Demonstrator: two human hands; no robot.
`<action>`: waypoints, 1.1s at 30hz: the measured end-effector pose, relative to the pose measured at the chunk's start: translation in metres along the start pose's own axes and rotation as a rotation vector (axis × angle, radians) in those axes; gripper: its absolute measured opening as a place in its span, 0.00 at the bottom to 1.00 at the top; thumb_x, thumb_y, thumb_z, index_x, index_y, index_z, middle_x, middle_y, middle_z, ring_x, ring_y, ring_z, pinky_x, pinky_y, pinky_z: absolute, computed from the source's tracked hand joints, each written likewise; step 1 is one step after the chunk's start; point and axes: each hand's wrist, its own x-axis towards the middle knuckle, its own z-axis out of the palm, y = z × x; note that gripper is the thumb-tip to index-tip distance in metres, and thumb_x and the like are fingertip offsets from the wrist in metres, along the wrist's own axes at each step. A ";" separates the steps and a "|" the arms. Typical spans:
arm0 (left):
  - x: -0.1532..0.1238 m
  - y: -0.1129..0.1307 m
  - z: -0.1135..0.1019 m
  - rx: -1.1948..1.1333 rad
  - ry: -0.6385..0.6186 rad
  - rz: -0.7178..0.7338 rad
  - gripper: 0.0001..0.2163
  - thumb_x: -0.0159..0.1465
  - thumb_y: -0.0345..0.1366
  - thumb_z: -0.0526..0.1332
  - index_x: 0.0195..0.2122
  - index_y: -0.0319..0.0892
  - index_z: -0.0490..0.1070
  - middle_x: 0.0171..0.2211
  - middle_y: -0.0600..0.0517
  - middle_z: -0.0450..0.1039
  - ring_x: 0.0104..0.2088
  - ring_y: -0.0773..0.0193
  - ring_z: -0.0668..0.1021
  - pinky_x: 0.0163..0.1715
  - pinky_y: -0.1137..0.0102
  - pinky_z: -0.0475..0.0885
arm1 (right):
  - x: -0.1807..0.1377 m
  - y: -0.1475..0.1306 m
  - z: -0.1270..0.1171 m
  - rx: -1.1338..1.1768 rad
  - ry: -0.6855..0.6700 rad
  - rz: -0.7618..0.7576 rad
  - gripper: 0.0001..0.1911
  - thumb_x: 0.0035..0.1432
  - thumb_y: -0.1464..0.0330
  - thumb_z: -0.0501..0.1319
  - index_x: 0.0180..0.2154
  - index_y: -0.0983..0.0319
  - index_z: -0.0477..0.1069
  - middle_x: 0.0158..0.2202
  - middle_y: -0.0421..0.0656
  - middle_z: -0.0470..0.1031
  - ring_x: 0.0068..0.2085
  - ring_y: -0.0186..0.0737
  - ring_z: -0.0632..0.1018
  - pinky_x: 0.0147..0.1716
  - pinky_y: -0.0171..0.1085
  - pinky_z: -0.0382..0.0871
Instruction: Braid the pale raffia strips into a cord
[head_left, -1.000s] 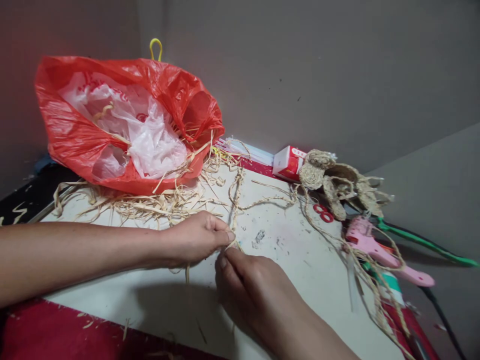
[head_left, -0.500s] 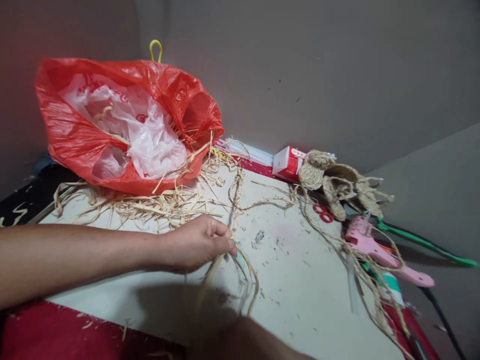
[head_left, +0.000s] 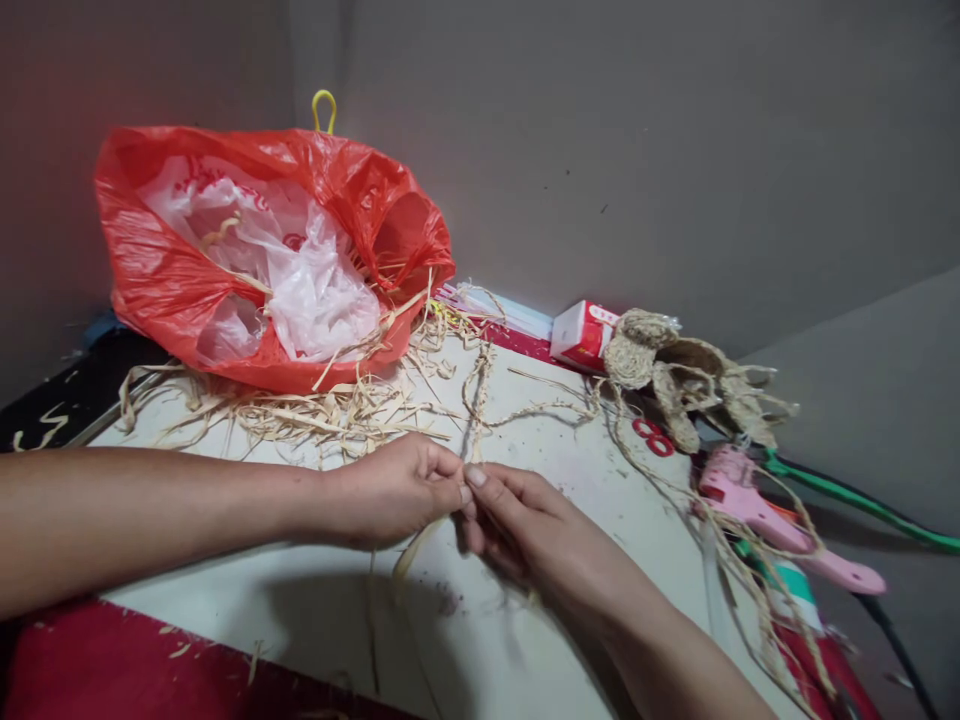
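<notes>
Straw-coloured thin braid of plant fibre (head_left: 478, 425), along the off-white tabletop (head_left: 637, 510), straight ahead of the left hand (head_left: 409, 490) and the right hand (head_left: 525, 520), near end right at the meeting fingertips. Runs lengthwise away from them, almost square to the left forearm (head_left: 187, 505), leaning only slightly right toward the far end (looks doubled into a narrow loop up there). Comes down between both hands, neither clearly nearer.

Left hand: in from the side, thumb pinched to forefinger, other fingers curled, apparently with the braid's near end in its grip. Right hand: thumb tip pressed to its fingers, touching the left fingertips, closed too; cannot tell about anything inside that pinch.

Below the left fingers, a long loose pale strand (head_left: 405, 565). Beyond, to the left, a heap of pale dry fibre strips (head_left: 322, 410) beneath a large open red plastic bag (head_left: 142, 255). Off to the right, a thin twisted tan cord (head_left: 551, 405), sideways toward coiled woven straw pieces (head_left: 630, 362) (joined to the braid or merely crossing it: cannot tell). Farther right, well apart from both hands, a pink plastic gun-shaped tool (head_left: 761, 508).
</notes>
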 end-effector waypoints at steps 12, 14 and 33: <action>-0.001 0.002 0.000 0.186 0.064 -0.110 0.09 0.58 0.36 0.56 0.26 0.37 0.70 0.17 0.58 0.61 0.18 0.73 0.57 0.18 0.76 0.52 | 0.005 0.007 -0.009 0.231 -0.160 0.044 0.25 0.59 0.53 0.56 0.18 0.62 0.57 0.13 0.31 0.49 0.15 0.25 0.48 0.14 0.30 0.39; -0.001 0.003 -0.001 0.219 0.072 -0.115 0.09 0.58 0.37 0.56 0.24 0.38 0.66 0.17 0.60 0.56 0.18 0.74 0.54 0.17 0.75 0.50 | 0.005 0.007 -0.009 0.316 -0.161 0.064 0.24 0.58 0.54 0.58 0.18 0.62 0.56 0.13 0.31 0.50 0.15 0.24 0.48 0.13 0.30 0.39; -0.019 0.012 0.023 0.144 0.118 -0.272 0.04 0.60 0.34 0.53 0.33 0.40 0.62 0.17 0.57 0.64 0.13 0.73 0.66 0.13 0.79 0.60 | 0.000 -0.003 0.039 0.723 0.146 0.117 0.20 0.53 0.57 0.63 0.20 0.63 0.62 0.10 0.33 0.57 0.12 0.24 0.55 0.13 0.28 0.39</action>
